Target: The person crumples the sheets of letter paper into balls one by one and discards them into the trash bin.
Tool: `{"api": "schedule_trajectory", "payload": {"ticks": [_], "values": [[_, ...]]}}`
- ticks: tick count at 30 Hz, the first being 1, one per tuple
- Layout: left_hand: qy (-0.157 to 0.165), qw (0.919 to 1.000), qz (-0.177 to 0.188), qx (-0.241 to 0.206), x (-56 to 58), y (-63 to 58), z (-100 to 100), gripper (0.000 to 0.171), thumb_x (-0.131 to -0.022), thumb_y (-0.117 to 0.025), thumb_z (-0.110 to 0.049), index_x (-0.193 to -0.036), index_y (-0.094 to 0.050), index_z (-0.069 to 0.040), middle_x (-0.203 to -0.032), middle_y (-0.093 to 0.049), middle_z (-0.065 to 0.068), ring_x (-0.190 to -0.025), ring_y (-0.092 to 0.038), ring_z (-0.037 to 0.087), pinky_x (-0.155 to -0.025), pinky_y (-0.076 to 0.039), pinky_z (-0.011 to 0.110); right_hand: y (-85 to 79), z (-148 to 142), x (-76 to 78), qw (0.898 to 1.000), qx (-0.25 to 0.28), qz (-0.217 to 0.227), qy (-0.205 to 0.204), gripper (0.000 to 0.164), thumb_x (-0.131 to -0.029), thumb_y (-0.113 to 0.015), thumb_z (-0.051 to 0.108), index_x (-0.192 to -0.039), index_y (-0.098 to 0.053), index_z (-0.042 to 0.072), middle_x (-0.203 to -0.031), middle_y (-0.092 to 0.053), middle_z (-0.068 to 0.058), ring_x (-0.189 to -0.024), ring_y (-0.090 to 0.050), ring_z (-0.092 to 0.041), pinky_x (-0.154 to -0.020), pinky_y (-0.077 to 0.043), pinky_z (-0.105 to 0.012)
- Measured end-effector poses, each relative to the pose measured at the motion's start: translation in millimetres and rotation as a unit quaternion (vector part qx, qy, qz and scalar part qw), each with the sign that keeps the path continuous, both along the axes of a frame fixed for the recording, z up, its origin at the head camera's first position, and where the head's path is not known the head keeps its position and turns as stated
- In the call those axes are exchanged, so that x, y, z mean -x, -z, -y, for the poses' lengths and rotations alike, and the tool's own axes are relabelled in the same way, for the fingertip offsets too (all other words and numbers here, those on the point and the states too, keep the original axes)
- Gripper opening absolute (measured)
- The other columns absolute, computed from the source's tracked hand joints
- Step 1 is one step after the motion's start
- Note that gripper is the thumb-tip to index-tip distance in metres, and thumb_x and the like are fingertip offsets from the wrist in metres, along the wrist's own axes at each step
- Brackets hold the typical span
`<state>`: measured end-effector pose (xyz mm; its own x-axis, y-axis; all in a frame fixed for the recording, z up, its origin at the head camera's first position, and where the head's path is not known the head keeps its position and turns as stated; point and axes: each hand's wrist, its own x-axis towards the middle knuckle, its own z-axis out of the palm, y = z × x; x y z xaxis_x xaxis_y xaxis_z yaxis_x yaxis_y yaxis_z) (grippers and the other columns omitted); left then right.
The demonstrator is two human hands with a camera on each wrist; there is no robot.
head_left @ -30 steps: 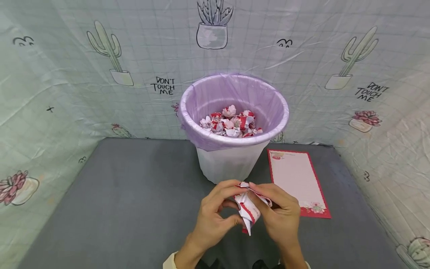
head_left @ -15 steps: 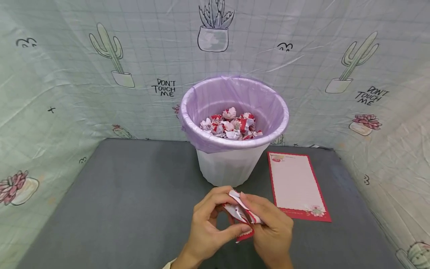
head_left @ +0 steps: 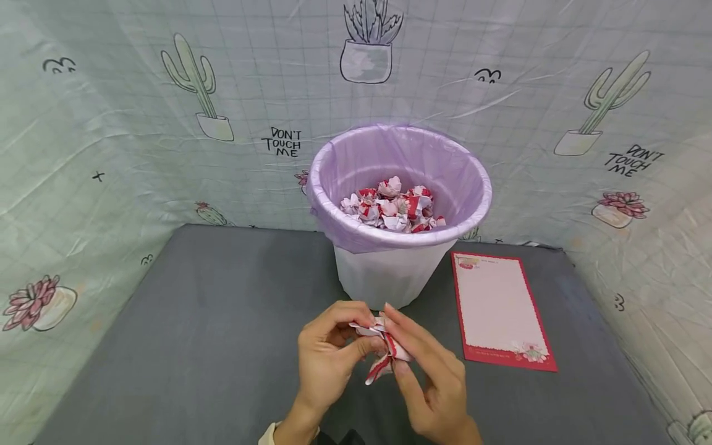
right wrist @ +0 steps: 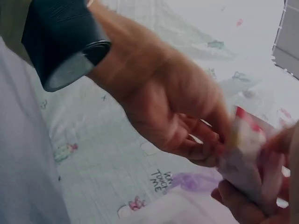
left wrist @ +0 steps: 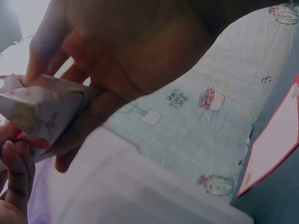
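Your left hand (head_left: 327, 358) pinches the paper (head_left: 399, 351) at its left side between thumb and bent fingers; your right hand (head_left: 434, 380) holds the opposite side, longer fingers laid along the top and thumb underneath, so only a narrow space is left, filled by the folds. The piece sits between your two hands, over the table (head_left: 222, 321) and in front of the bin (head_left: 384, 281); it is partly creased, its red border showing along the folds, with one loose corner sticking out toward you.

The step in hand looks like squeezing the paper into a compact ball; to do it well, anchor with the left pinch and let the right fingers roll the outer folds inward; tuck that loose corner under first, since it would likely spring back if left outside; press from several directions by turning the paper between squeezes, rather than flattening it one way. Both wrist views are dim and soft, so I cannot tell how your far-side fingertips bear on it.

The crumpled pieces (head_left: 389, 210) in the bin make a fair guide to tightness; mind your right forearm, as the flat sheet (head_left: 503, 309) lies near on that side.
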<state>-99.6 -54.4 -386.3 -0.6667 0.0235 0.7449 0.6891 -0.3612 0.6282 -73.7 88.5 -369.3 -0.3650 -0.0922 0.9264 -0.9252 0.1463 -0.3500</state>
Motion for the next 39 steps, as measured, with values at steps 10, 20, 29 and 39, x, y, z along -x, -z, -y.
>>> {"api": "schedule_trajectory", "payload": {"ticks": [10, 20, 29, 39], "values": [[0.019, 0.9912, 0.044, -0.123, 8.4, 3.6, 3, 0.008, -0.081, -0.069, 0.008, -0.087, -0.065, 0.003, -0.083, -0.061, 0.009, -0.080, -0.062, 0.017, -0.069, -0.053, 0.022, 21.3, -6, -0.8, 0.944, 0.162, 0.167, -0.234, 0.050, -0.100, -0.048, 0.008, -0.136, -0.027, -0.020, -0.141, -0.035, -0.031, -0.123, -0.048, -0.036, -0.095, -0.046, -0.035], [-0.046, 0.9914, -0.094, -0.079, 12.3, 7.4, -15, 0.032, -0.072, -0.058, 0.030, -0.062, -0.045, 0.003, -0.063, -0.047, 0.013, -0.066, -0.059, 0.024, -0.070, -0.054, 0.032, 30.8, -17, 3.0, 0.855, 0.240, 0.261, -0.379, 0.041, -0.091, -0.061, 0.007, -0.132, -0.055, 0.004, -0.120, -0.050, -0.008, -0.126, -0.043, -0.038, -0.100, -0.042, -0.038], [0.005, 0.9909, -0.131, 0.028, 13.3, -4.9, -6, 0.022, -0.075, -0.057, 0.025, -0.071, -0.052, 0.004, -0.074, -0.054, 0.014, -0.072, -0.055, 0.028, -0.070, -0.052, 0.036, 18.1, -19, -1.7, 0.912, 0.229, 0.197, -0.278, 0.027, -0.081, -0.069, -0.009, -0.108, -0.066, -0.009, -0.109, -0.053, -0.011, -0.113, -0.051, -0.032, -0.087, -0.051, -0.031], [-0.014, 0.9607, -0.210, 0.181, 7.8, -12.3, 5, 0.055, -0.073, -0.081, -0.021, -0.114, -0.061, 0.011, -0.101, -0.061, 0.020, -0.092, -0.062, 0.027, -0.080, -0.051, 0.032, 11.3, -27, 1.3, 0.917, 0.249, 0.142, -0.276, 0.017, -0.085, -0.058, -0.018, -0.101, -0.063, -0.013, -0.104, -0.057, -0.015, -0.099, -0.055, -0.027, -0.075, -0.050, -0.023]]}}
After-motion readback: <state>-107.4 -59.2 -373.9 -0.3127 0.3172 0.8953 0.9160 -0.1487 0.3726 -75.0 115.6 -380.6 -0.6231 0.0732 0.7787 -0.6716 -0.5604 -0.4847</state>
